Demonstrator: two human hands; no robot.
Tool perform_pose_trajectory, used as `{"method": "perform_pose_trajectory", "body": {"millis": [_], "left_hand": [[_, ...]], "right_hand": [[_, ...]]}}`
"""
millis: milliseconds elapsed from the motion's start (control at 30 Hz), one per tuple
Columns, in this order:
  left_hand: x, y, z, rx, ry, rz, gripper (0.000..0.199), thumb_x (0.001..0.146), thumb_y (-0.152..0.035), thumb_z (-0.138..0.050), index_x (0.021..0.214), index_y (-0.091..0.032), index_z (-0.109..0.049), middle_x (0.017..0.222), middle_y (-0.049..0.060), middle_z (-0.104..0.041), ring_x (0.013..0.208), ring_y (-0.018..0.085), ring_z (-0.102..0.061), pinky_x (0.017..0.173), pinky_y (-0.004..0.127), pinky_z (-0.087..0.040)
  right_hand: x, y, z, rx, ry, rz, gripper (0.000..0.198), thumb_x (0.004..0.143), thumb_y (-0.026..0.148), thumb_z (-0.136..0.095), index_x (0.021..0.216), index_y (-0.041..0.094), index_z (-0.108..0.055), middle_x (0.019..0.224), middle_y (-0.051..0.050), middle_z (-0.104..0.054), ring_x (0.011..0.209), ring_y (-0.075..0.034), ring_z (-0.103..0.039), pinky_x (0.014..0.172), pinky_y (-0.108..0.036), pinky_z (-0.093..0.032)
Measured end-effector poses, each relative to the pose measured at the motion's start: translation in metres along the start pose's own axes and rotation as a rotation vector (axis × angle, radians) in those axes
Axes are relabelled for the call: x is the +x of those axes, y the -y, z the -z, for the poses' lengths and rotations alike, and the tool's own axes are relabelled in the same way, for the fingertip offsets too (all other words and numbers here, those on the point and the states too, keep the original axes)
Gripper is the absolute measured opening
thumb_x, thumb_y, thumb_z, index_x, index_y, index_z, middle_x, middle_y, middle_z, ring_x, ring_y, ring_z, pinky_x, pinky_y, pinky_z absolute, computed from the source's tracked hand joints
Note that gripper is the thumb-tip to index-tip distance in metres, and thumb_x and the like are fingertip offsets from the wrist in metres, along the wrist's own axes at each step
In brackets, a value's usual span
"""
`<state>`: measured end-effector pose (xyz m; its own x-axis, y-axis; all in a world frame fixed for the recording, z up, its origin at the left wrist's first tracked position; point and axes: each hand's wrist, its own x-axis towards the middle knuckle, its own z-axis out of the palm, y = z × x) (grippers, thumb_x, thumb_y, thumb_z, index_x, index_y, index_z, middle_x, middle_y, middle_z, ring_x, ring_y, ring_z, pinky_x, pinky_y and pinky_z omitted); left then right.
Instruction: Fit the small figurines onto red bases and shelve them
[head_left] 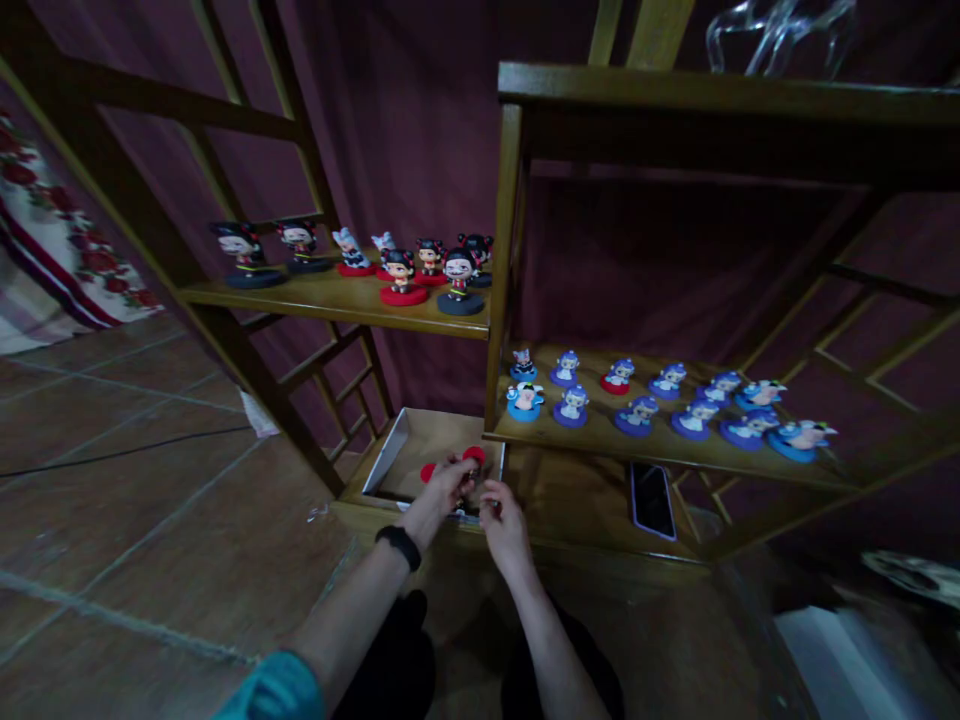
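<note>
The fingers of the left hand (450, 484) seem to pinch a red-based figure (473, 457) at their tips, over the box (384, 455); those of the right hand (504, 520) curl just beside, gripping what I cannot tell. Best hold the figure lightly, sparing small parts.

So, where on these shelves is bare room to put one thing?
Mainly the bottom board, between the open box and the phone; also the left shelf's front strip, left of the front red-based figurine. The right shelf is crowded with two rows of figurines.
</note>
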<state>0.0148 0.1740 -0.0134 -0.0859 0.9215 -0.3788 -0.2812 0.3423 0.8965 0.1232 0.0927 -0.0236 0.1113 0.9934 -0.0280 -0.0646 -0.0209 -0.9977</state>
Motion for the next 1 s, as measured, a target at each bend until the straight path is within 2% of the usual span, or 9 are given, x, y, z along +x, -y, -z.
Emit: {"method": "perform_pose_trajectory", "body": {"millis": [133,300,467,600,767,900,1000], "left_hand": [[-0.033,0.003,0.021,-0.102,0.041,0.032,0.024,0.055,-0.018,-0.066,0.071,-0.016,-0.048,0.056,-0.004,-0.053,0.046,0.006,-0.050,0.042,0.016,-0.038],[-0.062,0.014,0.025,-0.027,-0.036,-0.163,0.031,0.055,-0.026,-0.067,0.076,-0.016,-0.047,0.056,-0.005,-0.051,0.048,0.007,-0.050,0.046,0.018,-0.038],[-0.073,0.024,0.026,0.040,-0.037,-0.287,0.032,0.056,-0.030,-0.067,0.075,-0.017,-0.046,0.062,-0.005,-0.053,0.053,0.007,-0.051,0.052,0.019,-0.041],[-0.081,0.030,0.029,0.083,-0.077,-0.262,0.031,0.061,-0.039,-0.063,0.072,-0.017,-0.045,0.061,-0.003,-0.053,0.055,0.009,-0.052,0.053,0.020,-0.042],[-0.095,0.036,0.037,0.046,-0.146,-0.194,0.024,0.064,-0.034,-0.060,0.072,-0.015,-0.049,0.058,-0.002,-0.056,0.051,0.010,-0.053,0.050,0.022,-0.042],[-0.108,0.037,0.041,-0.047,-0.097,-0.082,0.015,0.064,-0.023,-0.061,0.070,-0.013,-0.052,0.055,0.000,-0.058,0.048,0.010,-0.055,0.047,0.021,-0.043],[-0.117,0.039,0.042,-0.069,-0.067,0.001,0.012,0.064,-0.021,-0.062,0.068,-0.012,-0.055,0.054,0.003,-0.060,0.047,0.011,-0.056,0.044,0.019,-0.042]], "right_hand": [[-0.004,0.002,-0.011,0.082,-0.030,-0.024,0.043,0.067,0.033,-0.058,0.109,0.026,-0.054,0.090,-0.001,-0.062,0.071,-0.015,-0.059,0.060,-0.027,-0.050],[-0.014,0.008,-0.020,0.271,0.122,-0.157,0.050,0.064,0.040,-0.061,0.111,0.024,-0.054,0.087,-0.002,-0.064,0.065,-0.014,-0.060,0.058,-0.028,-0.052],[-0.020,-0.001,-0.022,0.301,0.121,-0.177,0.047,0.061,0.039,-0.063,0.105,0.022,-0.058,0.085,-0.002,-0.065,0.064,-0.014,-0.060,0.058,-0.029,-0.052],[-0.025,-0.006,-0.022,0.256,0.099,-0.155,0.040,0.059,0.035,-0.064,0.097,0.023,-0.061,0.085,0.000,-0.065,0.064,-0.015,-0.060,0.057,-0.030,-0.052],[-0.036,-0.001,-0.016,0.457,0.101,-0.231,0.037,0.058,0.030,-0.067,0.091,0.017,-0.059,0.074,-0.002,-0.065,0.066,-0.017,-0.063,0.069,-0.037,-0.053],[-0.042,0.009,-0.003,0.567,0.098,-0.216,0.025,0.059,0.025,-0.066,0.082,0.020,-0.057,0.076,-0.001,-0.064,0.073,-0.018,-0.064,0.076,-0.039,-0.051],[-0.046,0.015,0.008,0.531,0.087,-0.177,0.026,0.060,0.026,-0.065,0.085,0.021,-0.058,0.083,-0.002,-0.065,0.081,-0.019,-0.063,0.077,-0.038,-0.051]]}}
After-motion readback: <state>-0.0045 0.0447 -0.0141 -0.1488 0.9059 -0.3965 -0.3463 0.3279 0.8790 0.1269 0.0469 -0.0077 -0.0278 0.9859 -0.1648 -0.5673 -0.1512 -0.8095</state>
